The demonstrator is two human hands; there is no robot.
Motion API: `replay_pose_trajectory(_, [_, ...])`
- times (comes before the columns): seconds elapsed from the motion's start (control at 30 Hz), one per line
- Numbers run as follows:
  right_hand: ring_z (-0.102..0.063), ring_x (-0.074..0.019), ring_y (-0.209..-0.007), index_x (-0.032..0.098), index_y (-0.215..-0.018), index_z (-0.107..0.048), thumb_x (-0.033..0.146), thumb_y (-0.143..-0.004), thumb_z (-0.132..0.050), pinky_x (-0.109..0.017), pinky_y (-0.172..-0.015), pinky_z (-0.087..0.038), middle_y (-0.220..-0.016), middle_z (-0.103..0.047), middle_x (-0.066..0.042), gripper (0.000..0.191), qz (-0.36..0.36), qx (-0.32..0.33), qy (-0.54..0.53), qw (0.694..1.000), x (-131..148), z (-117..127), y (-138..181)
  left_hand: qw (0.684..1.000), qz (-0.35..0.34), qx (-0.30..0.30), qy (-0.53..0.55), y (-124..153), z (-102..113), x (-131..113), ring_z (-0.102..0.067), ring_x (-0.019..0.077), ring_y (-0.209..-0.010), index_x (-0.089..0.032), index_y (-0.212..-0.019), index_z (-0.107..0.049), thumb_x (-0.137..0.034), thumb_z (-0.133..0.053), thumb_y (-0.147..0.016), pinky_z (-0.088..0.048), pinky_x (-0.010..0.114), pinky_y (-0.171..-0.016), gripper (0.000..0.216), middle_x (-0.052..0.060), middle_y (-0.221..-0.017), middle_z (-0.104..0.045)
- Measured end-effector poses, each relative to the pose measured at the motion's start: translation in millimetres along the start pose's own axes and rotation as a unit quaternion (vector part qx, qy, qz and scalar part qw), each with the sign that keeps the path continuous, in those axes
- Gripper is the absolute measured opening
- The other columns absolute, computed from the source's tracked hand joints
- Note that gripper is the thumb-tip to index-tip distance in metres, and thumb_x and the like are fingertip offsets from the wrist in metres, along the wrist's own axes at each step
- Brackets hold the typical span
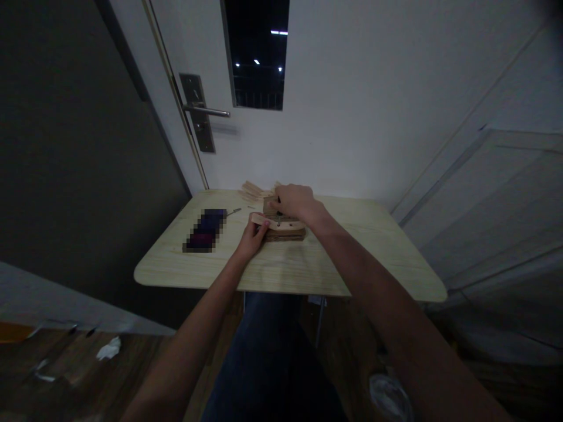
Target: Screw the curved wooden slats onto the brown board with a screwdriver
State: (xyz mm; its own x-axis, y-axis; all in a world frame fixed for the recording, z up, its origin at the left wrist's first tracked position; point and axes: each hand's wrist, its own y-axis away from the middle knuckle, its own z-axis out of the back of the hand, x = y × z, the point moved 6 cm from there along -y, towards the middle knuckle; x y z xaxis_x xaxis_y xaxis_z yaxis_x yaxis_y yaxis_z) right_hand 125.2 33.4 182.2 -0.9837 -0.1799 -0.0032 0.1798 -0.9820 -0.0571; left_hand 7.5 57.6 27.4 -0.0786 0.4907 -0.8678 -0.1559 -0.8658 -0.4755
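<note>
My left hand [253,235] grips the left end of a pale wooden strip [285,225], its thumb on top. Small dark spots, perhaps holes or fastener heads, show along the strip. Underneath lies a stack of brown cardboard-like pieces [285,235], with more brown material [269,206] behind the strip. My right hand [295,201] is over the far side of this stack, fingers curled downward and closed together. Whatever lies between those fingertips is too small and dark to make out.
Loose pale wooden sticks [253,189] lie at the table's back edge. On the left of the light wood table [334,266] are a pixelated flat object [204,231] and a thin metallic tool [234,211]. A white door with a metal handle [206,110] stands right behind.
</note>
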Motion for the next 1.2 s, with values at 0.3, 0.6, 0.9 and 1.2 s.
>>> replay_pose_trajectory(0.3, [-0.069,-0.0291,-0.098,0.012,-0.116,-0.066,0.030,-0.085,-0.055,-0.034,-0.073,-0.051,-0.113,-0.071,-0.019,0.038,0.075,0.041,-0.041,0.996,-4.6,-7.3,-3.0,1.000,0.004,-0.002,0.003,0.0,0.0,2.8,-0.057,0.0174,-0.088,-0.021,-0.101,-0.047,-0.060,-0.056,-0.087,-0.049,0.030,-0.082,0.042,0.002,-0.093,-0.057])
replay_pose_trajectory(0.6, [-0.066,-0.0308,-0.111,0.014,-0.120,-0.067,0.028,-0.088,-0.057,-0.038,-0.082,-0.053,-0.123,-0.068,-0.019,0.035,0.035,0.032,-0.025,0.999,5.1,2.3,-0.3,1.000,0.001,-0.007,-0.001,-0.9,1.3,-1.1,-0.055,0.0173,-0.084,-0.021,-0.099,-0.048,-0.060,-0.057,-0.086,-0.048,0.031,-0.080,0.043,0.002,-0.088,-0.055])
replay_pose_trajectory(0.9, [-0.068,-0.0297,-0.107,0.012,-0.115,-0.067,0.037,-0.094,-0.054,-0.037,-0.083,-0.052,-0.114,-0.071,-0.020,0.036,-0.018,-0.061,-0.001,0.998,0.3,-0.5,-3.1,1.000,0.000,-0.005,0.016,-2.3,1.5,3.2,-0.055,0.0167,-0.084,-0.021,-0.100,-0.048,-0.061,-0.059,-0.084,-0.048,0.031,-0.082,0.045,0.001,-0.089,-0.054])
replay_pose_trajectory(1.2, [-0.063,-0.0204,-0.099,0.023,-0.102,-0.065,0.043,-0.097,-0.049,-0.027,-0.071,-0.042,-0.109,-0.071,-0.005,0.026,0.088,-0.084,-0.103,0.987,-4.1,-16.0,-6.8,1.000,0.006,0.002,0.021,-1.0,0.1,-2.2,-0.055,0.0167,-0.084,-0.021,-0.101,-0.046,-0.062,-0.058,-0.085,-0.048,0.030,-0.080,0.046,0.001,-0.088,-0.055])
